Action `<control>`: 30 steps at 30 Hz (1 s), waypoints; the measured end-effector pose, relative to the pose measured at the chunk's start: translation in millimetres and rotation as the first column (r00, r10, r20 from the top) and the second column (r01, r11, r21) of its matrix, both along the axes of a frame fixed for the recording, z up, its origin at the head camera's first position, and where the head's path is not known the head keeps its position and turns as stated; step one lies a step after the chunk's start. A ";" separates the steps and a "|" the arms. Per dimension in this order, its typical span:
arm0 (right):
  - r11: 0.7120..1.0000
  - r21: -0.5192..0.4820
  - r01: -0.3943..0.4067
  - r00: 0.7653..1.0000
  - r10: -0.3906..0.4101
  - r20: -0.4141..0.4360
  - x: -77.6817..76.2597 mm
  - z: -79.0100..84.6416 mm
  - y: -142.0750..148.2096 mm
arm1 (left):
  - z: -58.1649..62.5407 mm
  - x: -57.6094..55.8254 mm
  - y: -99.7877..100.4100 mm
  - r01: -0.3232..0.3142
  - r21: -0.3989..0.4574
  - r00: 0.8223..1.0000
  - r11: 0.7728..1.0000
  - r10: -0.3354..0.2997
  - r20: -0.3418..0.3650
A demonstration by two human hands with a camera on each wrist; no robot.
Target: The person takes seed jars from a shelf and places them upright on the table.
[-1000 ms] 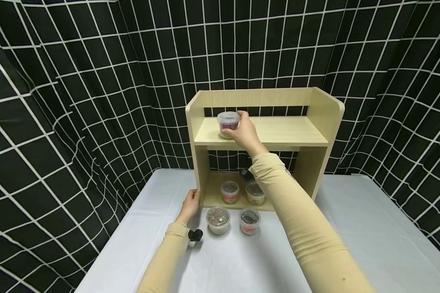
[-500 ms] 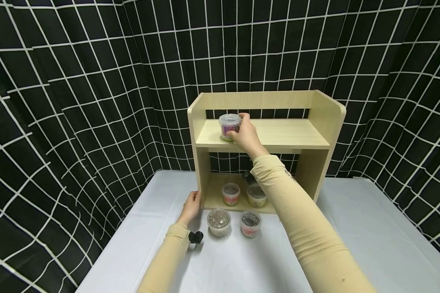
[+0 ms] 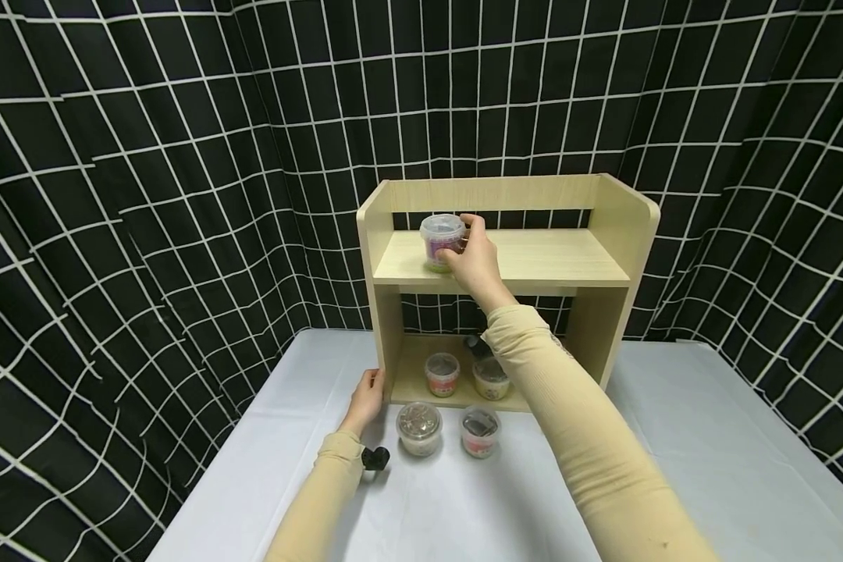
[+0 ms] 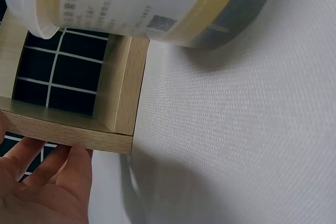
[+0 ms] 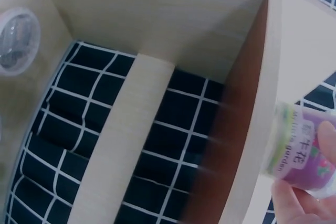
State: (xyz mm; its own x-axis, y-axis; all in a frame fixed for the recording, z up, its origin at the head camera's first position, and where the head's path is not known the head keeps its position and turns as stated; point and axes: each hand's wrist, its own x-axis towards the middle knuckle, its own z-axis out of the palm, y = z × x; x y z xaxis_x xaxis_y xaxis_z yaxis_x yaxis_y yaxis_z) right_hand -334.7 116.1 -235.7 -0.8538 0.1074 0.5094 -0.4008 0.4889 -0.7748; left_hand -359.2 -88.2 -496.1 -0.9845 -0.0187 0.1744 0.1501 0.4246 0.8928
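My right hand (image 3: 474, 261) holds a clear-lidded plastic tub (image 3: 441, 243) with a purple label and green base. The tub stands upright at the front left of the upper shelf (image 3: 534, 254). In the right wrist view the thumb lies on the purple tub (image 5: 302, 150), with fingers at its other side. My left hand (image 3: 366, 400) rests low against the outer side of the wooden shelf unit's left panel (image 3: 386, 328). The left wrist view shows straight fingers (image 4: 76, 169) touching that panel (image 4: 73, 132).
Inside the lower compartment stand a red-labelled tub (image 3: 442, 375) and a yellow-labelled tub (image 3: 491, 380), partly behind my right sleeve. On the white-covered table (image 3: 421, 515), a brown-lidded tub (image 3: 419, 428) and another red-labelled tub (image 3: 480, 431) sit before the unit. A black gridded curtain (image 3: 183, 156) surrounds the table.
The purple tub stays at nearly the same spot on the upper shelf. My right fingers have shifted slightly to its right side. My left hand keeps its place, and the view has tilted slightly.
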 end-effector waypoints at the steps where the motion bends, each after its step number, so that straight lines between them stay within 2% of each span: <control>1: 1.000 -0.017 -0.003 1.000 0.003 -0.026 1.1 0.2 1.0 | 0.3 0.7 0.3 -0.006 0.001 1.000 1.000 0.006 0.003; 5: 0.998 -0.058 -0.031 0.989 0.022 -0.147 5.5 2.0 6.3 | 2.9 2.8 0.5 -0.010 -0.003 1.000 1.000 0.010 0.009; 9: 0.997 -0.051 -0.060 0.959 0.044 -0.278 10.8 2.6 11.5 | 4.7 3.7 1.0 -0.007 -0.001 1.000 1.000 0.007 0.031; 12: 0.995 -0.055 -0.079 0.939 0.056 -0.338 16.9 2.4 13.9 | 4.6 3.7 1.5 -0.007 -0.009 0.999 1.000 0.007 0.034; 17: 0.995 -0.039 -0.089 0.918 0.067 -0.391 28.5 0.4 16.0 | 4.2 3.7 1.9 -0.021 -0.012 1.000 1.000 0.021 0.019; 24: 0.995 0.019 -0.100 0.892 0.098 -0.441 44.7 -8.7 20.5 | 1.2 2.2 1.8 -0.011 0.008 0.999 1.000 0.011 0.031; 30: 0.990 0.032 -0.140 0.843 0.136 -0.521 60.3 -14.3 24.2 | 0.7 1.2 1.0 -0.010 0.007 1.000 1.000 0.010 0.021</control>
State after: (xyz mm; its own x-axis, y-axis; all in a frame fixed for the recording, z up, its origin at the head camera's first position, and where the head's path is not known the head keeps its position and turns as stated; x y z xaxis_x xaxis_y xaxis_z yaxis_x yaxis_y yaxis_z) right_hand -274.5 140.3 -250.0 -0.4701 0.0138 0.8825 -0.8087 0.3938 -0.4369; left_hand -358.0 -87.2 -495.4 -0.9877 -0.0297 0.1538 0.1274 0.4194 0.8988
